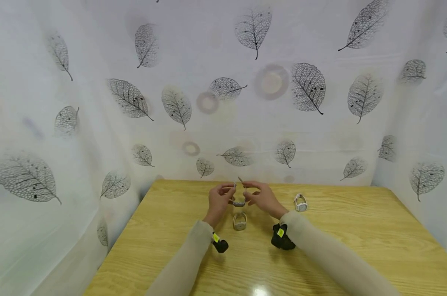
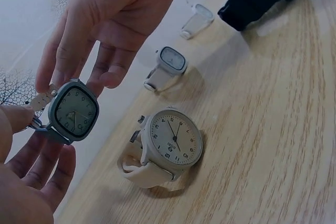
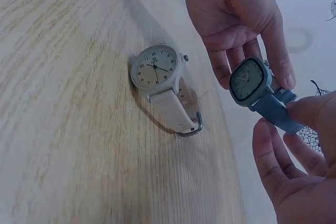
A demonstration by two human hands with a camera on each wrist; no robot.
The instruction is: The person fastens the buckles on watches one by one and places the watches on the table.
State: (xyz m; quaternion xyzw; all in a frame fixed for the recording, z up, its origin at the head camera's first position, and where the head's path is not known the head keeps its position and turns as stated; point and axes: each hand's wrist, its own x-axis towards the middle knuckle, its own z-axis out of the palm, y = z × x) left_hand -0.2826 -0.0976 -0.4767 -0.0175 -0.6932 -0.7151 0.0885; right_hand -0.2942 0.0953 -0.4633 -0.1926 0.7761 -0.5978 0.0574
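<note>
Held thing: a square-faced watch with a grey-blue case and blue strap, lifted clear of the light wooden surface between both hands, toward its far edge.
Left hand: its grip pinches one strap end of the square-faced watch between thumb and fingers, the other fingers curled loosely below the case.
Right hand: its grip pinches the opposite blue strap end between thumb and forefinger; the remaining fingers are spread beneath.
Watch relative to grip: the dial sits in the gap between the two pinches, face turned toward the person, each strap running out into a hand.
Just below: a round cream watch with a cream strap and metal buckle lies on the surface, directly beneath the held one and apart from both hands.
To the right: a small white watch with a rounded-square face stands on the surface, near the right hand.
Backdrop: white cloth printed with grey leaves.
</note>
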